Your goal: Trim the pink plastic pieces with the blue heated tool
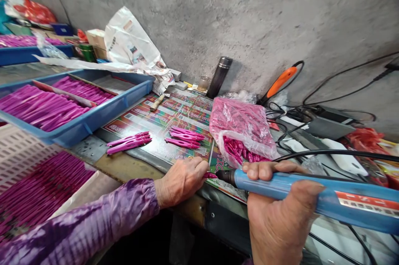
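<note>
My left hand (182,182), in a purple tie-dyed sleeve, pinches a small magenta plastic piece (210,175) at the bench edge. My right hand (280,211) grips a blue-handled electric soldering iron (280,184), and its dark tip meets that piece. Two small groups of magenta plastic sticks (129,143) (185,137) lie on a printed mat (190,111) just beyond my hands. A clear plastic bag (241,125) stuffed with magenta pieces sits to the right of them, close above my right hand.
A blue compartment tray (90,109) of magenta sticks stands left of the mat, and a white crate (21,161) of them lies lower left. Black cables, an orange-handled tool (280,82), a dark flask (219,78) and a concrete wall surround the bench's far side.
</note>
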Motion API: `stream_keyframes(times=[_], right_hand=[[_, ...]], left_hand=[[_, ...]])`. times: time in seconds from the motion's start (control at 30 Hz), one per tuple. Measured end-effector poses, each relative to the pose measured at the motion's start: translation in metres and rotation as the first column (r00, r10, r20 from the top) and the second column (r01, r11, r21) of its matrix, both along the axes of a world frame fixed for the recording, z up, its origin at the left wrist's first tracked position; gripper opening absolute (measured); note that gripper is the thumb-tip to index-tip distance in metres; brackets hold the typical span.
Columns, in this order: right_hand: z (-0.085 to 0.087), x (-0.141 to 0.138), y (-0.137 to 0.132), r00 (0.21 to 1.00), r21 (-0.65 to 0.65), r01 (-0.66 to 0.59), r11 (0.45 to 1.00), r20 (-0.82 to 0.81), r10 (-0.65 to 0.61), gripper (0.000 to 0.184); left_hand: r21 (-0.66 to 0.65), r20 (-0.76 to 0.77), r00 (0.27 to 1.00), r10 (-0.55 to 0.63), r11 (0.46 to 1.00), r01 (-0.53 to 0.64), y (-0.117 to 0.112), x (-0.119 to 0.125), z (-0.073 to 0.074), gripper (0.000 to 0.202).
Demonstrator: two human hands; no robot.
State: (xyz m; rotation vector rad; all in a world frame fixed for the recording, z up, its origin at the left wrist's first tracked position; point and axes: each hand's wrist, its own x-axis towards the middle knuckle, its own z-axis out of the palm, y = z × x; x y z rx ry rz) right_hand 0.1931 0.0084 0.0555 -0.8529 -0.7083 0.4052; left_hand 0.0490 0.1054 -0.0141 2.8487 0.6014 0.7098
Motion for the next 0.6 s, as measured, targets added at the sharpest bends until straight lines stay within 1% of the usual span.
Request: stream_keyframes(times=[0.1,0.23,0.33,0.6], right_hand=[[-0.0003,-0.0007,-0.0001,1.000,0.010,0.004,1.000,-0.002,-0.004,0.047],[-0.0002,-0.0013,0.0007,1.000,0.008,0.016,1.000,-0.009,-0.016,0.046],[-0.0001,-0.0017,0.0003,1.000,0.003,0.023,1.000,-0.014,-0.023,0.048],[-0.0001,-0.0031,-0.0029,1.000,0.002,0.029,1.000,-0.010,-0.029,0.049]], left_hand=[[-0.005,-0.015,1.000,-0.004,1.000,0.003,0.0001,0.0002,0.0003,0.012],[0.019,-0.043,0.999,-0.005,1.000,0.005,0.0003,0.0012,-0.0012,0.018],[0.015,-0.069,0.998,-0.007,1.000,0.008,0.0003,0.0012,-0.0014,0.022],[0.002,-0.070,0.997,-0.021,1.000,0.021,0.0005,0.0002,0.0015,0.023]])
